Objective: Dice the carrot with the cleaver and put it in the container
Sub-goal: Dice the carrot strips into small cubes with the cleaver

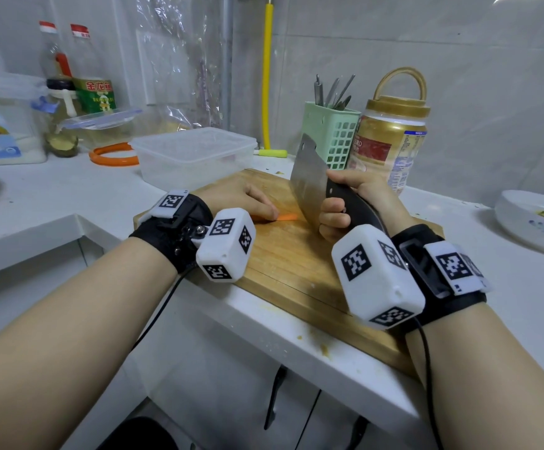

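Note:
A thin orange carrot piece (286, 217) lies on the wooden cutting board (296, 264). My left hand (241, 198) rests on the board with its fingertips pressing the carrot's left end, which they hide. My right hand (355, 203) grips the black handle of the steel cleaver (308, 180). The blade stands upright, its edge near the board just right of the carrot. The clear plastic container (192, 154) sits behind the board on the left, open at the top.
A green utensil basket (330, 134) and a gold-lidded jar (391, 141) stand behind the board on the right. A patterned plate (537, 219) is at far right. Bottles, lidded boxes and an orange ring (113, 155) crowd the back left. The counter edge runs just below the board.

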